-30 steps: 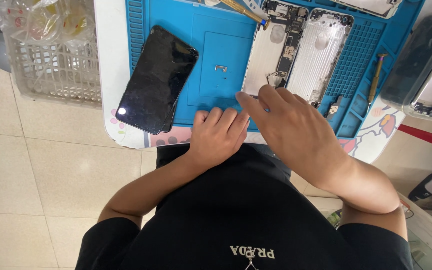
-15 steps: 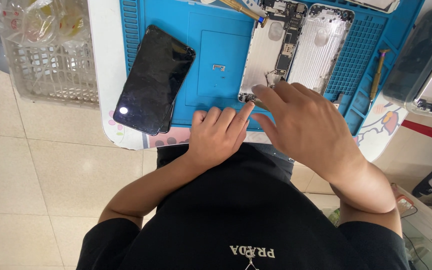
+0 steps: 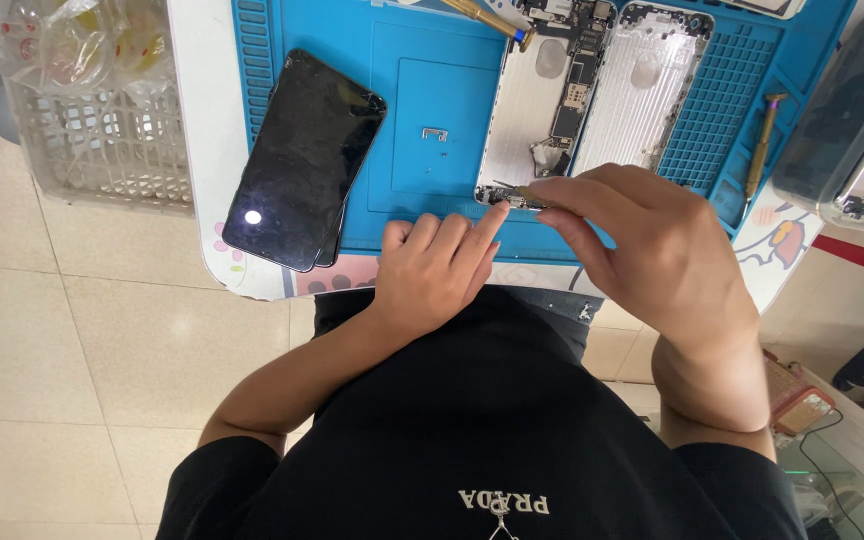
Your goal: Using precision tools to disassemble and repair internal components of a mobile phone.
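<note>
The opened phone shell [image 3: 537,110] lies on the blue mat [image 3: 422,90], at its far right part, circuit parts exposed. The right hand [image 3: 652,260] pinches a thin tool [image 3: 517,192] at the shell's near edge, fingers closed around it. The left hand [image 3: 432,275] rests on the mat's near edge, fingers loosely curled, holding nothing, index tip steadying just beside the tool. A black phone [image 3: 302,160] lies left. Judged step: working a small part loose; it demands fine, steady pressure.
</note>
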